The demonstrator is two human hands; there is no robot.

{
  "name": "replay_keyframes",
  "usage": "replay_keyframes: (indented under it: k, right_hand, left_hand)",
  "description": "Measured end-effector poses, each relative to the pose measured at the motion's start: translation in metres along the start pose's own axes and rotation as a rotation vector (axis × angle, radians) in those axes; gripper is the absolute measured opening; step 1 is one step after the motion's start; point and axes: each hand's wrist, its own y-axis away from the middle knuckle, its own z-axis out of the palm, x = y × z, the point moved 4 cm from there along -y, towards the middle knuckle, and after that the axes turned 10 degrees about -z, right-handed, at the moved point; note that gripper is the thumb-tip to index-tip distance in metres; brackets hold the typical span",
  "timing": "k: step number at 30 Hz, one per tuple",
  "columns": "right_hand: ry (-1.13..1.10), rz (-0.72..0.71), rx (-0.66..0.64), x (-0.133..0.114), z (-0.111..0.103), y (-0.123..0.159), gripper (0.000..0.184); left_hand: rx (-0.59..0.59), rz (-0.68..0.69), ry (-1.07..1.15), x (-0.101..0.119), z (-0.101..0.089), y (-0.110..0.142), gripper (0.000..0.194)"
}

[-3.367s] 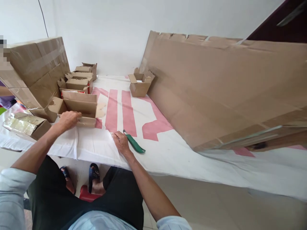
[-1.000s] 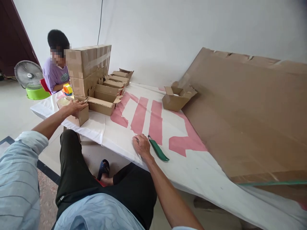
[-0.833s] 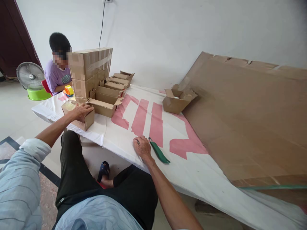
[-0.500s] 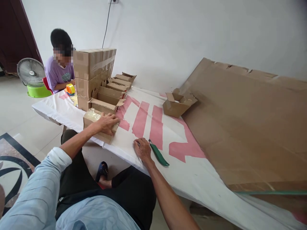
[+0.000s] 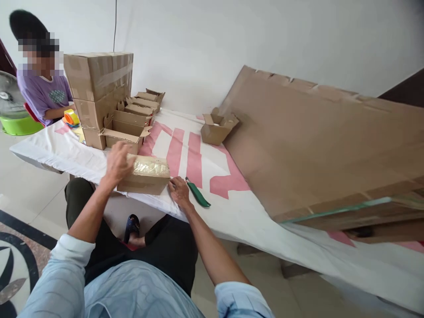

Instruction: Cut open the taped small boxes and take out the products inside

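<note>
A closed cardboard box with shiny clear tape across its top lies near the table's front edge. My left hand is at the box's left end, slightly blurred, its thumb and fingers apart. Whether it touches the box I cannot tell. By the box's right end my right hand rests on the cloth with curled fingers. Something small and dark shows at those fingertips, too small to name. Just right of this hand lies a green-handled knife.
Stacked taped boxes rise at the left, beside several open boxes. Another open box stands farther back. A large cardboard sheet leans at the right. A person in purple sits beyond the stack, near orange tape.
The taped box has turned so its long side faces me, and its right end is now beside my right hand. My left hand has shifted from its top to its left end. The view swung right.
</note>
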Motion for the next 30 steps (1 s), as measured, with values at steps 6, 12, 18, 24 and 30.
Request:
replay_keyframes:
  k: [6,12,18,24,30]
  right_hand:
    - [-0.02,0.039,0.012,-0.002,0.0,-0.006,0.022]
    - [-0.01,0.015,0.009,-0.01,-0.007,-0.004,0.021]
    - [0.135,0.005,0.074,0.0,-0.043,0.002,0.013]
    - [0.387,0.201,-0.092,0.026,-0.078,0.026,0.023]
    - [0.462,0.313,-0.228,0.033,-0.082,0.045,0.034]
  left_hand:
    - [-0.102,-0.263,0.319,-0.068,0.001,0.014,0.037]
    - [-0.068,-0.32,0.492,-0.075,0.011,0.022,0.042]
    - [-0.13,-0.363,0.627,-0.086,0.01,0.019,0.048]
    - [-0.208,-0.393,0.827,-0.093,0.011,0.022,0.059]
    - [-0.181,-0.427,0.833,-0.091,0.009,0.025,0.05]
